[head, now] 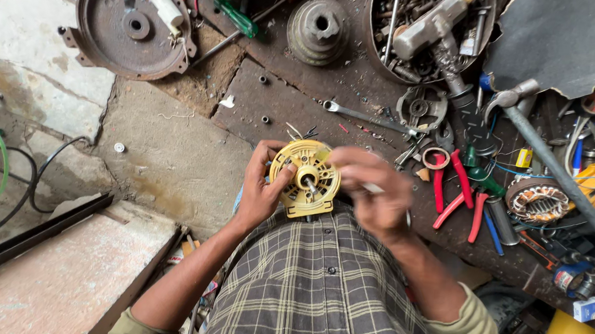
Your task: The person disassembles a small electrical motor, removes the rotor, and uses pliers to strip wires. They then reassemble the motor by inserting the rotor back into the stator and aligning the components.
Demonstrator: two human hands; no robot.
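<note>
My left hand (260,189) grips the left side of a round yellow plastic motor housing (306,179) with a metal shaft at its centre, held in front of my plaid shirt. My right hand (374,191) is at the housing's right edge, fingers curled and blurred, with a thin pale tool or stick showing between the fingers. What exactly the right hand holds is unclear.
A rusty metal plate (295,97) covers the floor ahead. On it lie a spanner (364,116), red-handled pliers (449,191), a copper-wound stator (538,201), a stepped pulley (317,29), a bowl of parts (426,29) and a rusty round cover (133,26). A wooden board (67,269) lies lower left.
</note>
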